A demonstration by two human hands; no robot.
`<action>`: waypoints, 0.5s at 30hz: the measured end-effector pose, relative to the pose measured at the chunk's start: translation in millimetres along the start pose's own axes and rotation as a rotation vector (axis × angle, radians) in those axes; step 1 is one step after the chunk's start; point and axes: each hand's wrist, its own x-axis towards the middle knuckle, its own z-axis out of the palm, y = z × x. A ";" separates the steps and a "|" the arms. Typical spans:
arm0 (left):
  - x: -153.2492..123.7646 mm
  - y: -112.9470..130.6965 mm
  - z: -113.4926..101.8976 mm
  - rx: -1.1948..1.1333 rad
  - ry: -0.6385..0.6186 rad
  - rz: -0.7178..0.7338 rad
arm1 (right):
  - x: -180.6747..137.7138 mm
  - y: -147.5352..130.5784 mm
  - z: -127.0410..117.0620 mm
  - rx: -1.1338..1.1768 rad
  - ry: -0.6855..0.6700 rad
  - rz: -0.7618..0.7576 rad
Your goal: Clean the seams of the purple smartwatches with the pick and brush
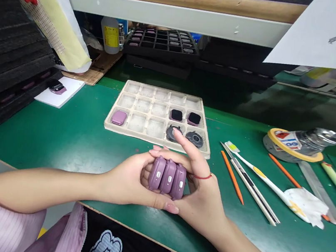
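Observation:
Three purple watch cases (pixel 168 177) stand side by side in a row, their silver side buttons facing me. My left hand (pixel 130 175) is closed around the row from the left, its thumb along the bottom. From the other side my right hand (pixel 204 190) grips the same row, one finger stretched up over the tray's near edge. Just beyond my hands lies a beige compartment tray (pixel 109 127). In its near-left compartment is a purple watch case (pixel 119 117). Dark-screened watches (pixel 176 115) and round black watch parts (pixel 195 139) occupy compartments on its right side.
Right of my hands lie an orange stick (pixel 232 177), tweezers (pixel 255 189), a toothbrush (pixel 268 181), a crumpled white wipe (pixel 309 204) and a tape roll (pixel 293 147). A watch (pixel 56 87) rests on a white pad (pixel 68 96) beside stacked black trays (pixel 12 48). A shelf beam (pixel 177 18) crosses behind.

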 end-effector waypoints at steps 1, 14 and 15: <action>0.0 -0.4 -0.2 0.019 0.013 0.002 | -0.1 0.5 -0.2 -0.004 0.000 -0.008; -0.1 -4.2 -1.1 -0.021 -0.003 -0.015 | -0.8 3.0 0.3 -0.014 -0.002 -0.013; 0.3 -4.3 -1.4 -0.035 -0.010 -0.015 | -1.1 3.5 0.4 -0.026 -0.003 -0.017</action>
